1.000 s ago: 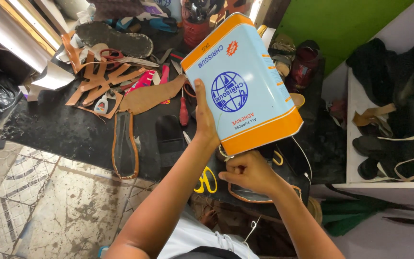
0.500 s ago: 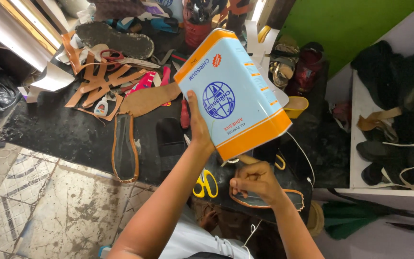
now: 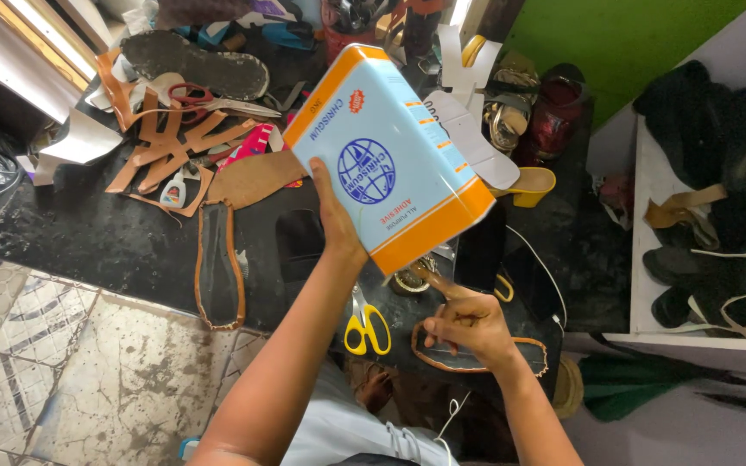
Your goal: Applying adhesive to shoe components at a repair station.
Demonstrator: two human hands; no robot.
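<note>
I see one large package: a rectangular tin can (image 3: 390, 155), pale blue on its faces with orange bands along both ends, tilted above the dark work mat (image 3: 114, 242). My left hand (image 3: 331, 216) grips its near edge. On the broad face sits a round blue globe emblem (image 3: 365, 171) with a small red mark above it. A small white glue bottle (image 3: 173, 192) with a red-and-blue label lies among tan leather strips at left. No screens or signs visible.
</note>
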